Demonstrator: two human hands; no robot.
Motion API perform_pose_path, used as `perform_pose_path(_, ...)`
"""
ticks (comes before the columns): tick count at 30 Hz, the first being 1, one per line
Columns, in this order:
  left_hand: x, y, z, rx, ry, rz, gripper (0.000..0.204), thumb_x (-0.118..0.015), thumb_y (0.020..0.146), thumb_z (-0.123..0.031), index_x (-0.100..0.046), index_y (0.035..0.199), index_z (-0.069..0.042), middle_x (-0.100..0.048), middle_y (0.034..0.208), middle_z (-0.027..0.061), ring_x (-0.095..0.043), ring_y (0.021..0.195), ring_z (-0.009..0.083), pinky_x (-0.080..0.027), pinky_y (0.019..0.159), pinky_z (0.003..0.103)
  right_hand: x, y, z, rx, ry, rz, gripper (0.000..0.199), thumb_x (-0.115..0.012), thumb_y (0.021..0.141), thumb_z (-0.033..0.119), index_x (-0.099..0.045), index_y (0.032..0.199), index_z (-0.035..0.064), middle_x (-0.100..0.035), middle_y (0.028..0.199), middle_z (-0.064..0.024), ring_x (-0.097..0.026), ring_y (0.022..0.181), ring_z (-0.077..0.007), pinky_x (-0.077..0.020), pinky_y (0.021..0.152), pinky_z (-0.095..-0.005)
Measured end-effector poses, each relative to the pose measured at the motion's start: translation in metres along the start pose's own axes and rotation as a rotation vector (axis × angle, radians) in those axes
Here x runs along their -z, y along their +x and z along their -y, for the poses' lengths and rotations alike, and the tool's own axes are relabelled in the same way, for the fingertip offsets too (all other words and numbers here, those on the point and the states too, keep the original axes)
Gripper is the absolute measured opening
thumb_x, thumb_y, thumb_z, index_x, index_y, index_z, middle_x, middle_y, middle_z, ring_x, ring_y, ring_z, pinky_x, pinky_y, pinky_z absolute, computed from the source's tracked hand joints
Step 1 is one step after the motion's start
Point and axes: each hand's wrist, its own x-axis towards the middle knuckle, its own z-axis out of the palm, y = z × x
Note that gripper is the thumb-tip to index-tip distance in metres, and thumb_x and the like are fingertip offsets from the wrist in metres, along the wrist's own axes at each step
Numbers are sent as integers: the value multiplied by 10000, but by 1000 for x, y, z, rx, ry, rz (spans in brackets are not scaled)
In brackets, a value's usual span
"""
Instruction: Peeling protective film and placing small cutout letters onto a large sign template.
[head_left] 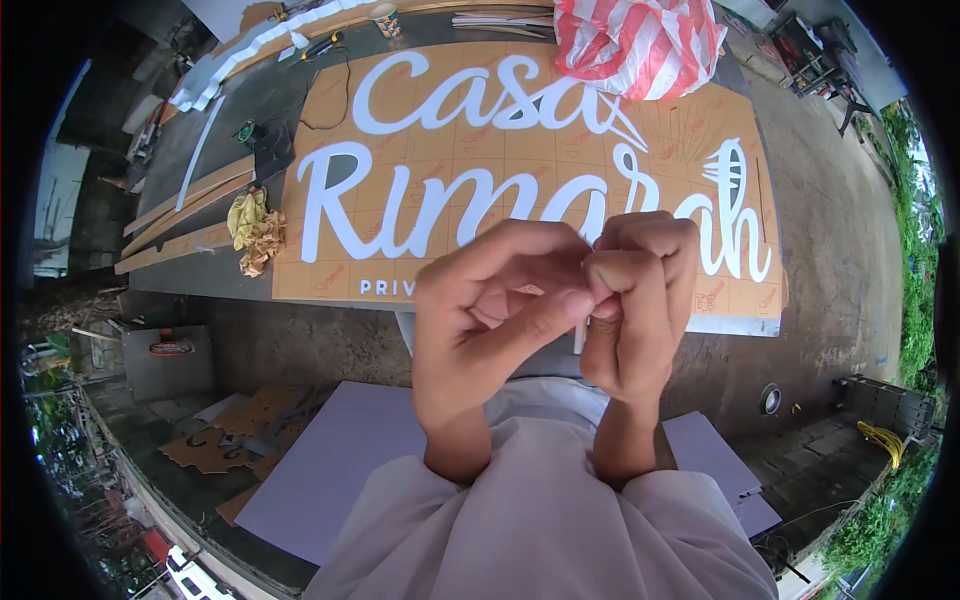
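Both hands are raised together above the near edge of the table, in front of my chest. My left hand [490, 320] is curled, its thumb and fingertips pinched together against the right fingers. The fingers of my right hand [640, 300] are folded tightly at the same spot. A thin pale strip [580, 337] pokes out below the meeting fingertips; which hand grips it is unclear, and the rest is hidden. Beneath and beyond the hands lies a brown paper-covered sign board [430, 150] with large white cut letters [335, 205]. The hands cover part of its lower row.
A red-and-white striped plastic bag [640, 45] sits on the board's far edge. Crumpled yellowish paper [257, 230], wooden strips [190, 205], and a paper cup [385, 20] are on the dark table [210, 280]. Pale flat sheets [330, 470] lie below, left and right of me.
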Motion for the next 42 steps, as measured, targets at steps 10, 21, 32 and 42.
perform_pose_path(10,11,2,1,-2,44,179,88,-532,805,71,-580,857,123,-614,790,125,-586,702,116,-460,616,202,-4,-2,-1,31,-26,-40,237,-559,461,-12,-506,686,39,-368,722,-82,-420,609,-212,-335,477,-287)
perform_pose_path(21,15,4,2,-85,-27,207,127,-542,755,135,-550,882,127,-579,858,176,-598,754,175,-486,644,247,-5,-5,-1,24,35,-108,239,-555,465,2,-503,693,50,-345,762,-76,-440,661,-194,-340,516,-275)
perform_pose_path(32,16,1,6,-11,-275,268,229,-568,714,159,-452,900,90,-546,887,196,-579,861,222,-493,739,304,-5,-9,-1,63,90,-175,226,-575,504,-34,-499,701,49,-332,774,-69,-456,649,-192,-397,513,-257)
perform_pose_path(42,12,0,9,-79,-445,110,403,-547,676,164,-374,1015,31,-558,891,232,-582,835,252,-483,714,319,-6,-2,3,100,97,-102,215,-600,493,-25,-545,700,-3,-396,738,-86,-470,534,-166,-358,437,-258)
